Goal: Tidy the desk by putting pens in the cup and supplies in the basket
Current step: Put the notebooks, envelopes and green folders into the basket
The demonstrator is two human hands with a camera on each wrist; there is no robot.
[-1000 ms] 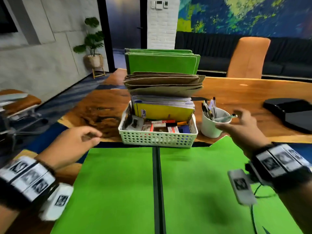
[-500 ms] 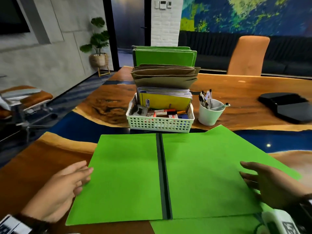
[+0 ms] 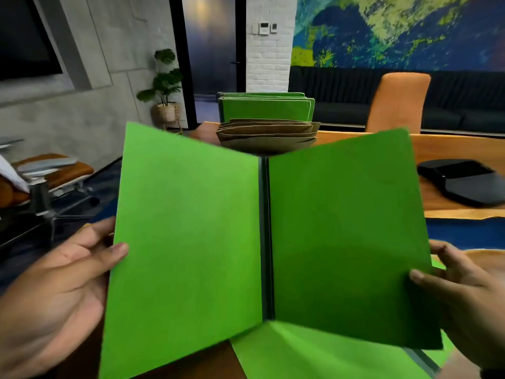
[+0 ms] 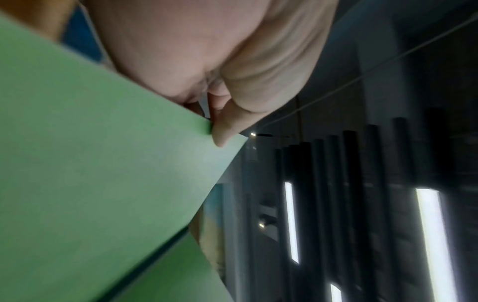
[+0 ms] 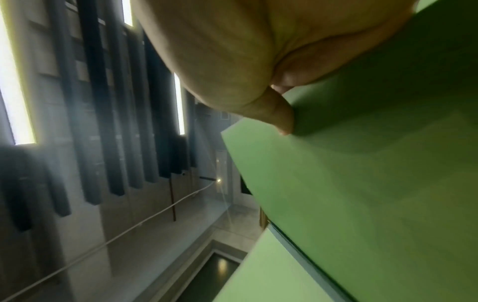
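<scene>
1. Both hands have come in from beside the green folder (image 3: 191, 242) and lifted it off the desk; half a second ago it lay flat.
2. Left hand (image 3: 54, 291) pinches the folder's left edge, thumb on the inner face; right hand (image 3: 461, 299) pinches the right edge likewise.
3. Opened in a shallow V, the folder hides the basket and cup.
4. Behind it rise brown envelopes (image 3: 267, 134) and upright green files (image 3: 266, 108).
5. Another green folder (image 3: 314, 354) lies on the wooden desk (image 3: 451, 151) beneath.
</scene>
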